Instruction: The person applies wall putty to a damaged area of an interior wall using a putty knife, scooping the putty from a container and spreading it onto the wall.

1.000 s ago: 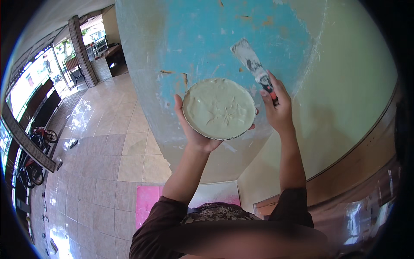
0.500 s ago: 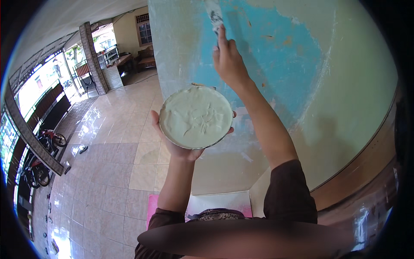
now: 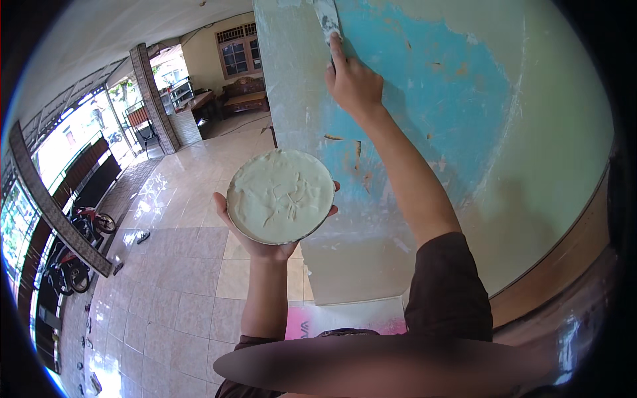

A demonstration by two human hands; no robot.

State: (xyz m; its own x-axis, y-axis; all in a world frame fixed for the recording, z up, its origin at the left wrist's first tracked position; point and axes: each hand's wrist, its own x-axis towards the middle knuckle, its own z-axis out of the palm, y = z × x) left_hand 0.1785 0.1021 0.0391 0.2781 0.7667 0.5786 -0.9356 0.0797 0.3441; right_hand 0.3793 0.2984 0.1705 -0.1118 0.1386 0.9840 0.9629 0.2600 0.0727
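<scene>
My left hand (image 3: pixel 259 240) holds a round tub (image 3: pixel 281 196) from below, its fingers wrapped round the sides. Pale green, paste-like filler covers the top of the tub, with ridges and scrape marks in it. Up at the wall, my right hand (image 3: pixel 356 81) grips a putty knife (image 3: pixel 327 20), the index finger stretched along its blade. The blade is smeared with white and grey and lies against the wall at the left border of a bright blue patch (image 3: pixel 424 86). Most of the knife's handle is hidden in my fist.
Pale green wall (image 3: pixel 564 132) surrounds the blue patch, which has brown chipped spots. A pink and white board or box (image 3: pixel 358 317) lies low by the wall's foot. Glossy floor tiles (image 3: pixel 172 265) stretch to the left, with motorcycles (image 3: pixel 73 268), a pillar (image 3: pixel 154 99) and a wooden bench (image 3: pixel 244 96) beyond.
My left hand with the tub has shifted left and slightly down in the picture. The view has turned a little, and the putty knife now lies at the blue patch's left border.
</scene>
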